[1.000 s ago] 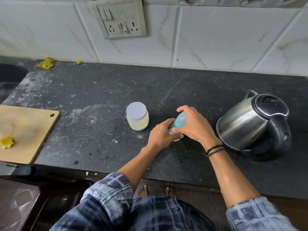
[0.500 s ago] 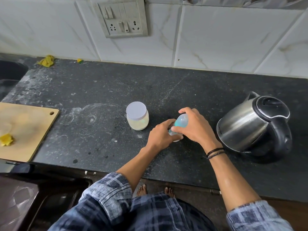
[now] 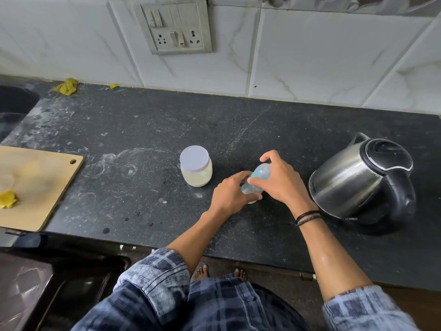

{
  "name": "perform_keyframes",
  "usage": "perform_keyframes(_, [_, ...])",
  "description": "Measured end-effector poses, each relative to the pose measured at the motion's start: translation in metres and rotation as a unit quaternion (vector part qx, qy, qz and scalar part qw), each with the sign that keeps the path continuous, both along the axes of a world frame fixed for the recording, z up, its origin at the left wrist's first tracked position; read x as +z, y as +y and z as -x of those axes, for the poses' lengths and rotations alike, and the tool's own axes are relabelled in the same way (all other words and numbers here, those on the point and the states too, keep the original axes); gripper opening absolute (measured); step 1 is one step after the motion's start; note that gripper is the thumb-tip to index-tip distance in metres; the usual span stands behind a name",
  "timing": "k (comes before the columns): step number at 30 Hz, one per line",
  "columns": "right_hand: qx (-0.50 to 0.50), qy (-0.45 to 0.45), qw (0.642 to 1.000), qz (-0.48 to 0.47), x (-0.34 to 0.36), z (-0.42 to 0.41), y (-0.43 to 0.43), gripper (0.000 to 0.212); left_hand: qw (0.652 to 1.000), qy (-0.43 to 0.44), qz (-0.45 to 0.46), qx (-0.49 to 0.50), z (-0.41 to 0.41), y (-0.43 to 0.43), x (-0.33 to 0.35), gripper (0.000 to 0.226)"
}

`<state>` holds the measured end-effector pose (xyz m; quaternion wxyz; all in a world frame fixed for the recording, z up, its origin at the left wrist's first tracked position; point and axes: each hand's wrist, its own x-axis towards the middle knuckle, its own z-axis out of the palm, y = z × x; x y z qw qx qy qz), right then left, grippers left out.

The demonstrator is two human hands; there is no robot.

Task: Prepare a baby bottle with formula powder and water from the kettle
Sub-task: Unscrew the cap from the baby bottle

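A wooden cutting board (image 3: pixel 40 187) lies on the counter (image 3: pixel 143 120), below a switch panel (image 3: pixel 173 27).

Left hand (image 3: pixel 229 192) curled; right hand (image 3: pixel 279 180) curled, perhaps touching.

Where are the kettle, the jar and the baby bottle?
kettle (image 3: pixel 341 182), head view, steel side.
jar (image 3: pixel 194 158), head view, white lid.
baby bottle (image 3: pixel 261 172), head view, bluish upper part.

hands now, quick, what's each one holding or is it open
Left hand: curled round the lower part of the clear blue-tinted plastic baby bottle.
Right hand: curled over the same bottle's top end.
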<state>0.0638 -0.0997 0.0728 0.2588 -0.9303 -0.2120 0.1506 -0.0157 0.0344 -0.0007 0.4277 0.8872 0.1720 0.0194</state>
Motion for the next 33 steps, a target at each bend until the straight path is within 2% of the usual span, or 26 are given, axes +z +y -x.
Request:
perform_keyframes(3, [-0.002, -0.002, 1.0, 0.005, -0.0007, -0.0001, -0.0004, 0.055, 1.0, 0.002, -0.004, -0.004, -0.0002, -0.001, 0.0012, 0.068])
perform_keyframes(10, [0.024, 0.014, 1.0, 0.005, -0.003, 0.0024, 0.0018, 0.072, 1.0, 0.002, -0.009, -0.002, 0.0009, -0.0013, 0.0038, 0.065])
perform_keyframes(15, [0.009, -0.01, 1.0, 0.014, -0.0037, 0.0007, -0.0003, 0.062, 1.0, 0.007, -0.009, -0.004, 0.0008, -0.0013, 0.0036, 0.069])
perform_keyframes(21, [0.028, 0.022, 0.999, 0.001, -0.0031, 0.0012, -0.0011, 0.081, 1.0, 0.003, -0.018, -0.01, -0.0001, -0.0011, 0.004, 0.066])
perform_keyframes(26, [0.007, 0.001, 1.0, 0.004, -0.0037, 0.0013, -0.0028, 0.07, 1.0, 0.0, -0.018, -0.01, 0.0012, -0.0024, 0.0048, 0.065])
perform_keyframes(31, [0.047, 0.031, 0.998, -0.012, -0.0011, 0.0017, -0.0024, 0.089, 1.0, 0.002, -0.019, -0.011, 0.0006, -0.0028, 0.0046, 0.068])
perform_keyframes(33, [0.03, 0.023, 0.999, -0.018, -0.0006, 0.0013, -0.0019, 0.084, 1.0, -0.001, -0.017, -0.007, 0.0011, -0.0031, 0.005, 0.066])
